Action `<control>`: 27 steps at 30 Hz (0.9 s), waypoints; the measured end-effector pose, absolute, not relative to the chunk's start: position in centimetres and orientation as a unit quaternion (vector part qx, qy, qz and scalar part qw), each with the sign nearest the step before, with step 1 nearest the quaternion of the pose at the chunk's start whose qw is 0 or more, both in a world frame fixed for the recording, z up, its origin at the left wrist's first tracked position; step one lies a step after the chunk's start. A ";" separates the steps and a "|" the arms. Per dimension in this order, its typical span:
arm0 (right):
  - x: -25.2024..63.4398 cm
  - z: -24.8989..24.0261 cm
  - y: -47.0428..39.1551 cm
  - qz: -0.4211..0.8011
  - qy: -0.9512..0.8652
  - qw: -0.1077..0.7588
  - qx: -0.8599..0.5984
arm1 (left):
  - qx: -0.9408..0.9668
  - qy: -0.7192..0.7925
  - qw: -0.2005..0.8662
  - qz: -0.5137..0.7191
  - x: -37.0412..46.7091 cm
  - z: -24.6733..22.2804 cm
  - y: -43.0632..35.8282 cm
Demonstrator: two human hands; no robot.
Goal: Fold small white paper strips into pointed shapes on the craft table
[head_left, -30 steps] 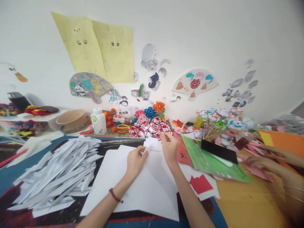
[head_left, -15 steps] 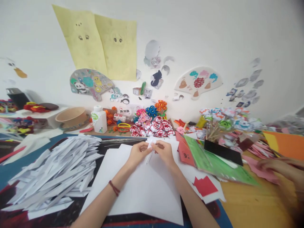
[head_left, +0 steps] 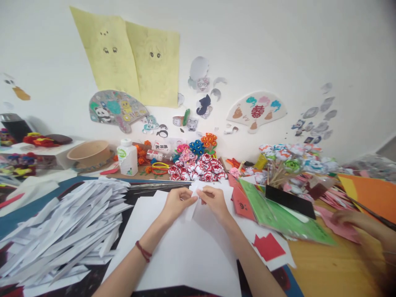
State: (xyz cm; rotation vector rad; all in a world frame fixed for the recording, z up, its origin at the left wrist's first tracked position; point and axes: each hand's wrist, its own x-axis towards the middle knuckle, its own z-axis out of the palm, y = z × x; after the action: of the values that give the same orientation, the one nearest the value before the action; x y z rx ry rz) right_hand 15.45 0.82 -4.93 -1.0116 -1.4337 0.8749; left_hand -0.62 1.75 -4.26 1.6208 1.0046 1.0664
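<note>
My left hand (head_left: 176,202) and my right hand (head_left: 214,200) meet at the table's middle, both pinching a small white paper piece (head_left: 195,194) between their fingertips. A red cord bracelet circles my left wrist. Beneath the hands lie large white paper sheets (head_left: 185,251). To the left is a big heap of folded white paper strips (head_left: 64,231). Thin metal wires (head_left: 154,186) lie just beyond the hands.
Red-and-white paper flowers (head_left: 198,170), a white glue bottle (head_left: 127,157) and a wooden bowl (head_left: 88,152) stand at the back. Green and red sheets (head_left: 272,210) and a black card (head_left: 289,199) lie right. Another person's hands (head_left: 361,225) work on pink paper at the far right.
My right hand came back from the far paper to join the left; both now pinch the small white piece together. The view shifted slightly.
</note>
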 end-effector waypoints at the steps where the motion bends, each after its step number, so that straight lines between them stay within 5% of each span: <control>1: 15.5 -4.8 0.8 0.372 -0.610 0.555 -0.427 | 0.660 0.408 0.461 0.431 -0.7 -4.2 1.7; 8: 15.7 -5.0 0.9 0.371 -0.616 0.556 -0.417 | 0.668 0.405 0.474 0.405 -0.8 -4.1 1.7; 13: 15.9 -5.2 0.9 0.382 -0.618 0.543 -0.420 | 0.734 0.437 0.361 0.373 -1.3 -3.0 1.4; 27: 15.9 -5.4 0.8 0.439 -0.621 0.483 -0.435 | 0.718 0.413 0.306 0.469 -0.5 -3.1 0.8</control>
State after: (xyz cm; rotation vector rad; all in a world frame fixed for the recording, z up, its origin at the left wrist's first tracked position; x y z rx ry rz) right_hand 15.87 0.84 -5.37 -1.0590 -1.5126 1.0707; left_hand -0.52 0.83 -3.08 1.9005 1.0917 1.2414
